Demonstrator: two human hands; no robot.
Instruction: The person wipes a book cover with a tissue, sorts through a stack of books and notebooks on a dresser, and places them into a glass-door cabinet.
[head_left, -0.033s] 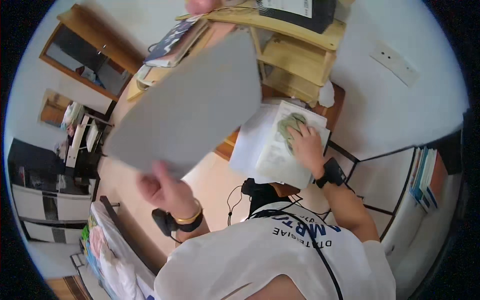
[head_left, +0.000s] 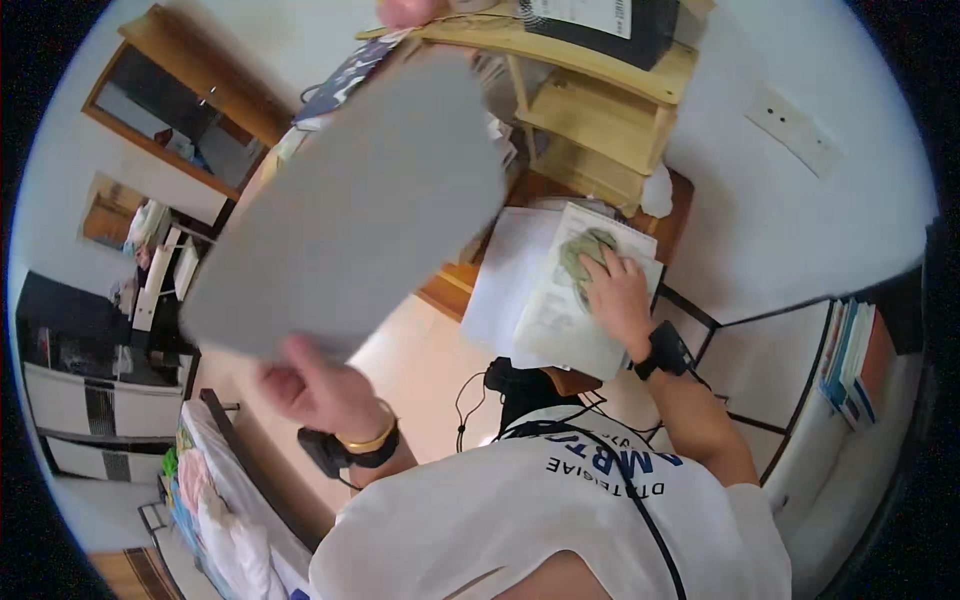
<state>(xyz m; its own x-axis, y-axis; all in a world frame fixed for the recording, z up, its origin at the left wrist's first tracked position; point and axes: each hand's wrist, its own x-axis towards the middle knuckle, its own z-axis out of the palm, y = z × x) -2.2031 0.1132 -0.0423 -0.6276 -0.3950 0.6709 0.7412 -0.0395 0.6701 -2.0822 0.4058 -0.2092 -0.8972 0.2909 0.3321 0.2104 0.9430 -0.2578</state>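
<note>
My left hand pinches the lower edge of a large grey flat sheet, thumb on the near face. Tilted and slightly blurred, the sheet hangs in the air and covers much of the desk behind it. My right hand presses on a crumpled green cloth, its fingers curled over the near side. Under the cloth lies a spiral-bound pad with pale pages. White paper sticks out to the left of the pad.
A wooden shelf unit stands beyond the pad, with a black box on top. Several books stand at the right. A bed is at lower left. Cables hang near my waist. A white crumpled thing sits beside the shelf.
My left hand and the grey sheet have shifted a little to the left, uncovering things by the shelf. My right hand stays on the cloth.
</note>
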